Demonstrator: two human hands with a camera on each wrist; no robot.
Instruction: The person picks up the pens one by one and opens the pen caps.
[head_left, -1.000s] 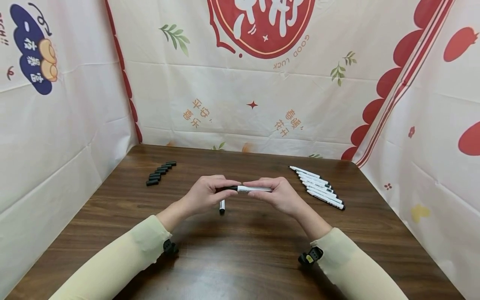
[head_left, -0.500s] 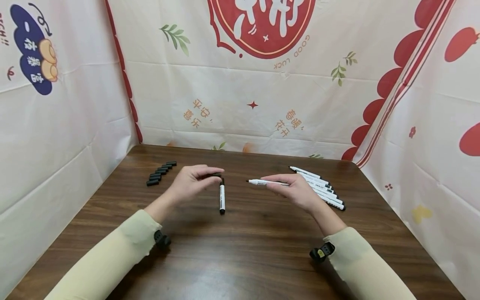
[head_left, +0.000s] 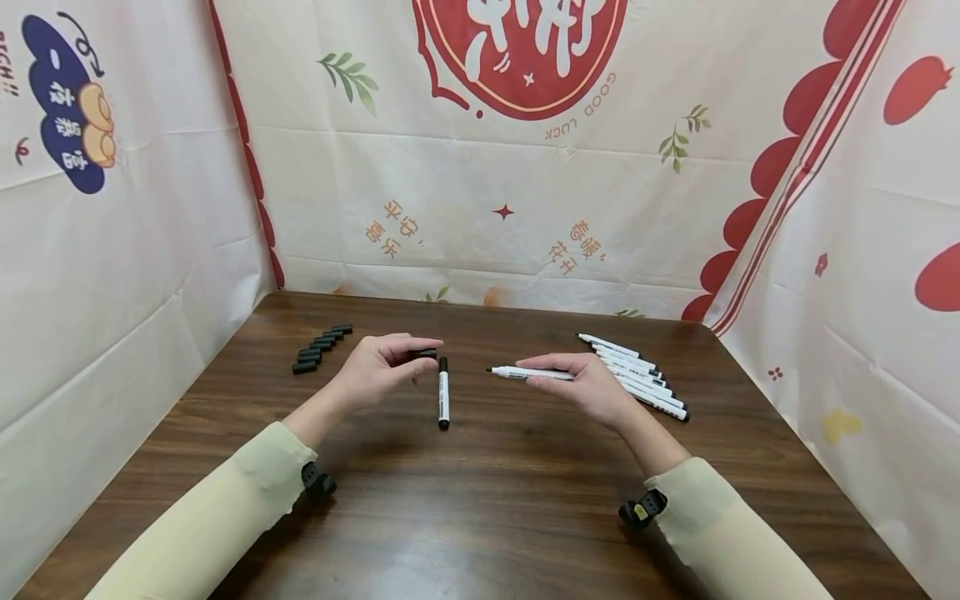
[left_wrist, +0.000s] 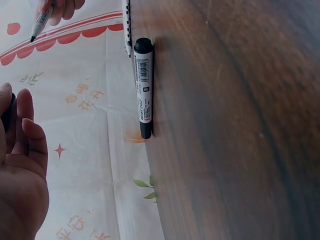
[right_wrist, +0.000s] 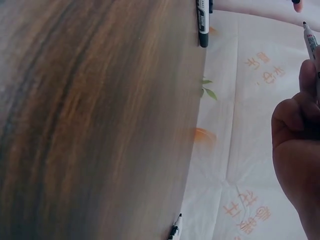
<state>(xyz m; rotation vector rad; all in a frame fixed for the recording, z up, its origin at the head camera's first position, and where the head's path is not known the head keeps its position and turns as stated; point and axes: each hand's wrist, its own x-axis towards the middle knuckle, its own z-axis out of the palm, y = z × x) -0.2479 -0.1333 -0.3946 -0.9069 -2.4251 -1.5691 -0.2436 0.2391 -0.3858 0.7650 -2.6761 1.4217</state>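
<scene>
Between thumb and fingers my left hand (head_left: 378, 369) pinches a black marker cap (head_left: 423, 354); in the left wrist view the cap (left_wrist: 8, 111) is mostly hidden by the fingers. My right hand (head_left: 588, 385) holds a white marker (head_left: 532, 373) by its barrel, its bare black tip pointing left toward the cap, with a gap between the two. On the table, just right of the left fingertips, lies a capped white marker (head_left: 444, 396) with black ends; the left wrist view shows the barcode on this marker (left_wrist: 143, 90).
Several black caps (head_left: 322, 346) lie in a slanting row at the back left of the brown table (head_left: 465, 508). At the back right, several uncapped white markers (head_left: 633, 375) lie side by side. Printed cloth (head_left: 465, 167) hangs around the table's back and sides.
One second ago the hands met with cap and marker joined. They have since parted, the cap going left and the bare-tipped marker right. Over the last half second both hands shifted only slightly.
</scene>
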